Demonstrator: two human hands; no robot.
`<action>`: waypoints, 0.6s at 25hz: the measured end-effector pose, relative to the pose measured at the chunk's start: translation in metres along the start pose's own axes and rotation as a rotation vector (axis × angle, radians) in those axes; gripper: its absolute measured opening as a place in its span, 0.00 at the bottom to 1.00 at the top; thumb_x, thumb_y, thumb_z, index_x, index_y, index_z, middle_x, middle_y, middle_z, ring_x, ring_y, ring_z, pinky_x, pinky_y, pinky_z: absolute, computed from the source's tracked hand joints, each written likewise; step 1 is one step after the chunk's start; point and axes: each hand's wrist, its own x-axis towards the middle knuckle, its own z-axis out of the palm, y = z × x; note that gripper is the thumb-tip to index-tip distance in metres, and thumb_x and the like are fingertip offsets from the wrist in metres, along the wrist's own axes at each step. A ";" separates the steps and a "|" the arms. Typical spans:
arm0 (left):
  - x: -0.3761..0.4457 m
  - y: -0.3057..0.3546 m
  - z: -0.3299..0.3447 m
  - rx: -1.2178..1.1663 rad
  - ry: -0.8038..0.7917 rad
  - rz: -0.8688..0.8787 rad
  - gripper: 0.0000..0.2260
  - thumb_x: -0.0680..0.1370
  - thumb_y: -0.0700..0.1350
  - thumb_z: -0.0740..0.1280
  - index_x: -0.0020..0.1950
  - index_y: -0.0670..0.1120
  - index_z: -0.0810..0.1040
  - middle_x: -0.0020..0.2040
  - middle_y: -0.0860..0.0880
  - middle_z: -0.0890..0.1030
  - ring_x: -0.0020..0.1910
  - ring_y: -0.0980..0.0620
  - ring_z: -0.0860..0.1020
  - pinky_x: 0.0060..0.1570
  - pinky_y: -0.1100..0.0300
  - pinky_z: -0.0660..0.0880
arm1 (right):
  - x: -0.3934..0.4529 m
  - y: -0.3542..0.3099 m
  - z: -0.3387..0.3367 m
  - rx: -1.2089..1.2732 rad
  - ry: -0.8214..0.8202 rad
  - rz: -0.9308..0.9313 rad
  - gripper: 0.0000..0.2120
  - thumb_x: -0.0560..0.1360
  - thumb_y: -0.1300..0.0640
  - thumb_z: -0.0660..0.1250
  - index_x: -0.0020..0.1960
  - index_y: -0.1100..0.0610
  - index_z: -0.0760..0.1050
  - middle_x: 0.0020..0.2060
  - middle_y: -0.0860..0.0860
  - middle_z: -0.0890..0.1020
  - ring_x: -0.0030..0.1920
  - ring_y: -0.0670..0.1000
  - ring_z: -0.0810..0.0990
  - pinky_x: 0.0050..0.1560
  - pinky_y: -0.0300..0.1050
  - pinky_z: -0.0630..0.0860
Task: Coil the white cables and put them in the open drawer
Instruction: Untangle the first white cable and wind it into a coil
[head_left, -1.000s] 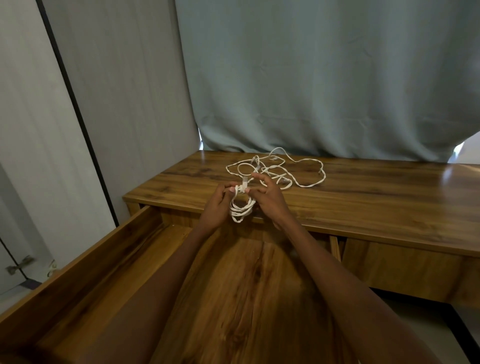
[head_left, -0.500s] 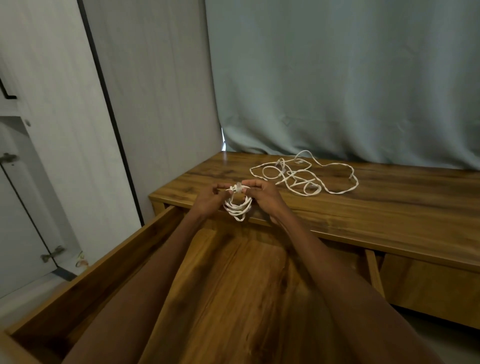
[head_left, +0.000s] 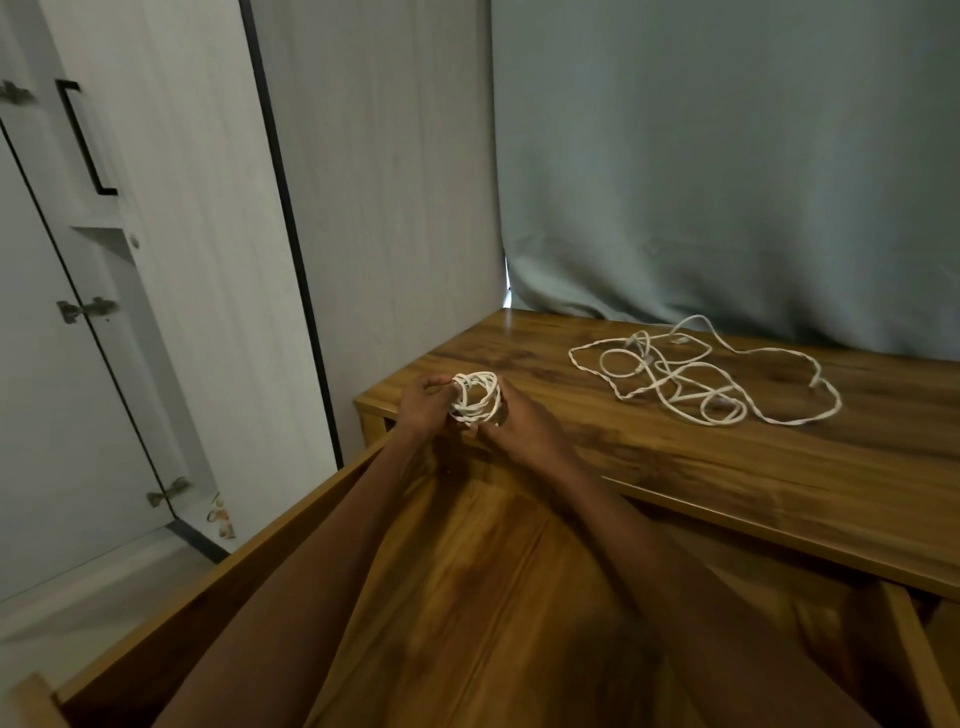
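A small coiled white cable (head_left: 475, 397) is held between both hands above the desk's front left corner. My left hand (head_left: 423, 408) grips its left side and my right hand (head_left: 519, 421) grips its right side and bottom. Beneath my forearms lies the open wooden drawer (head_left: 467, 597), pulled far out, with nothing visible on its floor. Loose white cables (head_left: 706, 376) lie tangled on the wooden desk top (head_left: 727, 467), to the right of my hands and apart from them.
A grey-green curtain (head_left: 727, 182) hangs behind the desk. A pale wardrobe (head_left: 156, 260) with a black handle and metal hinges stands to the left. The drawer's left wall (head_left: 208, 582) runs along my left arm.
My view has swung left, so the loose cables now sit further right. The coil has turned in my hands from hanging loops to a rounder bundle facing me.
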 end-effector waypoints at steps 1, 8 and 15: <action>0.006 -0.002 -0.003 0.017 0.007 0.006 0.11 0.77 0.41 0.70 0.58 0.43 0.79 0.49 0.43 0.85 0.43 0.48 0.85 0.44 0.52 0.83 | 0.006 -0.001 0.004 -0.057 0.012 -0.007 0.38 0.73 0.38 0.70 0.78 0.46 0.60 0.70 0.48 0.77 0.67 0.53 0.77 0.62 0.52 0.77; 0.052 -0.003 -0.026 0.353 0.028 0.105 0.12 0.82 0.47 0.64 0.61 0.41 0.79 0.54 0.44 0.84 0.48 0.48 0.82 0.46 0.55 0.80 | 0.054 -0.008 0.036 -0.278 -0.015 -0.034 0.38 0.80 0.38 0.63 0.82 0.52 0.54 0.75 0.54 0.71 0.71 0.57 0.73 0.63 0.54 0.74; 0.076 -0.005 -0.061 0.558 0.113 0.278 0.16 0.85 0.48 0.55 0.60 0.39 0.78 0.55 0.42 0.81 0.50 0.47 0.78 0.46 0.57 0.71 | 0.109 -0.018 0.067 -0.325 -0.028 0.014 0.38 0.79 0.32 0.60 0.81 0.52 0.58 0.74 0.54 0.73 0.69 0.59 0.75 0.62 0.56 0.74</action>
